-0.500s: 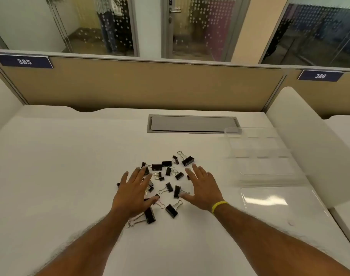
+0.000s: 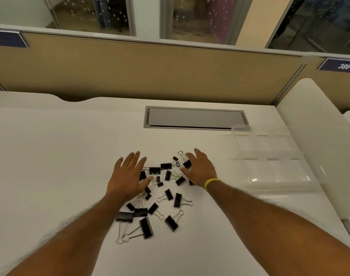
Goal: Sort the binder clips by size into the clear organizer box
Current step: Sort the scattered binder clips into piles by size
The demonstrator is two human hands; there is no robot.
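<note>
While my two hands lie spread over the far part of the heap, nothing has yet been picked, so the step in hand is to part the binder clips (image 2: pixel 159 193) enough to read their sizes. My left hand (image 2: pixel 128 178) rests flat with its fingers (image 2: pixel 133 159) splayed and holding nothing, partly covering clips at the heap's left edge. My right hand (image 2: pixel 199 170) is likewise flat and unclenched, its thumb near a clip at the far right of the heap. The clips lie scattered on the white table (image 2: pixel 60 156), black bodies and wire handles tangled together, the largest ones nearest me and several small ones under and between my hands. The clear organizer box (image 2: pixel 269 156) stands to the right, just beyond my right hand, its compartments bare as far as I can tell through the plastic.

To do this well, I judge I should sweep gently outward rather than press down, since the wire handles hook one another and would drag neighbours along. Taking the big ones first would thin the heap quickly.

Compared with half a second ago, both hands have slid farther from me, uncovering the near clips they lay over, and my head has tipped so the box sits higher in view.
</note>
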